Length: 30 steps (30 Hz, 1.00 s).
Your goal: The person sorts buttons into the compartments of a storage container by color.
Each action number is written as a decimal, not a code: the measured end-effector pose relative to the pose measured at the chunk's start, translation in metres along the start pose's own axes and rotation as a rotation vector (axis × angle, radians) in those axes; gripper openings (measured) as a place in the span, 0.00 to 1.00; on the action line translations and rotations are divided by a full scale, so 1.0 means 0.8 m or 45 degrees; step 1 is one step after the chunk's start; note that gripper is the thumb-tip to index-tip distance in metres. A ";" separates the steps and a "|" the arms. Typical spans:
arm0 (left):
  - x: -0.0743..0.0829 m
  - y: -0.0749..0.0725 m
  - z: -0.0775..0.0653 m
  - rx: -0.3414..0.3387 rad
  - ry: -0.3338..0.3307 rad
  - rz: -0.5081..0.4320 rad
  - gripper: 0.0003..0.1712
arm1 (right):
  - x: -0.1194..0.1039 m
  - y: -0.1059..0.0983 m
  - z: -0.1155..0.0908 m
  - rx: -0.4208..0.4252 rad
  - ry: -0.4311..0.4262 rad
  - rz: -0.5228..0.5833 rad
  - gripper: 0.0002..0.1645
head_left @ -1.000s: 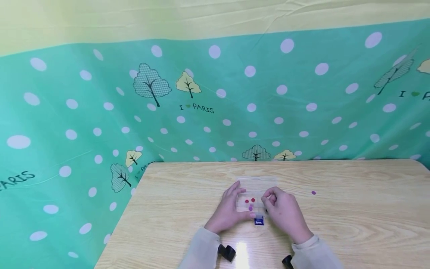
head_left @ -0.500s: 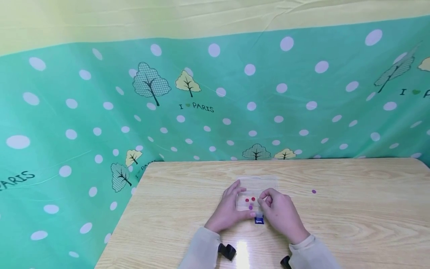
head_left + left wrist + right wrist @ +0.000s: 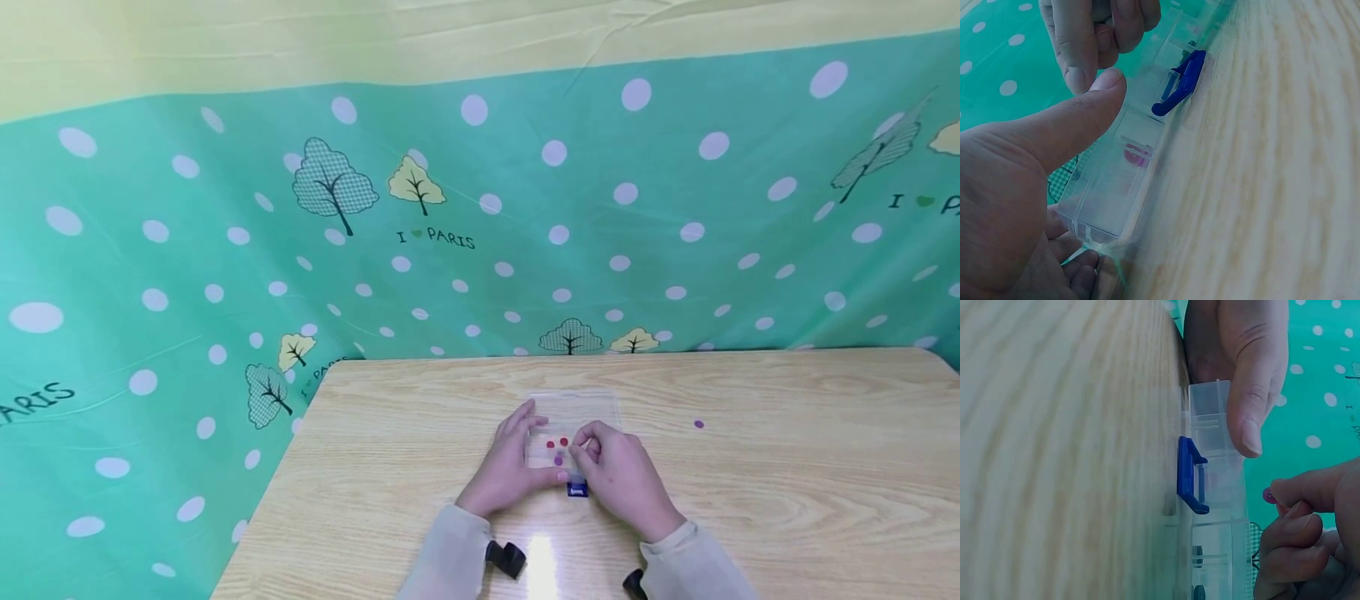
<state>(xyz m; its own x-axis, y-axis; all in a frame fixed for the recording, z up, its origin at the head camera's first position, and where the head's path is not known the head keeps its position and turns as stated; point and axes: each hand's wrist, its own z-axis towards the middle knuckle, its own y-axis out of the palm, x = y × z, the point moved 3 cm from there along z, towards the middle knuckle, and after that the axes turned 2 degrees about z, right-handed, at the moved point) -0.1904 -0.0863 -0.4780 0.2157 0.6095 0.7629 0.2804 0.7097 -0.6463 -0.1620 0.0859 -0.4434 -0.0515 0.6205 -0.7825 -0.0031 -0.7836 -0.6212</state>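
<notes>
A clear plastic box with compartments and a blue latch sits on the table. My left hand holds its left side, thumb along the front edge and fingers around the far side. Two red discs and a purple disc show in the box. Over the box's right part, my right hand pinches a small purplish-pink disc between thumb and fingertip; the right wrist view shows it just above the rim. Dark pieces are visible through the box wall there.
A loose purple disc lies on the wooden table, right of the box. The box's clear lid appears laid back behind it. A green dotted cloth hangs beyond the table's far edge.
My right hand has shifted a little to the left, from the box's right edge to over its compartments. The left hand keeps its hold on the box.
</notes>
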 end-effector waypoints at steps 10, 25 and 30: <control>0.001 0.000 0.002 -0.002 0.003 -0.001 0.49 | 0.000 0.001 -0.002 0.000 -0.030 -0.031 0.02; 0.001 0.000 0.001 -0.004 -0.002 -0.027 0.49 | 0.002 0.006 -0.002 -0.013 -0.058 -0.078 0.03; -0.001 0.000 0.000 -0.005 -0.005 -0.022 0.50 | 0.002 0.008 -0.002 -0.020 -0.066 -0.095 0.03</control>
<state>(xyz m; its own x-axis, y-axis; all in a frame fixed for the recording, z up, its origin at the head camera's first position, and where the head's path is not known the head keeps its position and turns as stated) -0.1906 -0.0863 -0.4786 0.2072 0.5986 0.7738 0.2874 0.7188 -0.6330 -0.1603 0.0822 -0.4489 -0.1036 0.6745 -0.7310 0.0067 -0.7344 -0.6787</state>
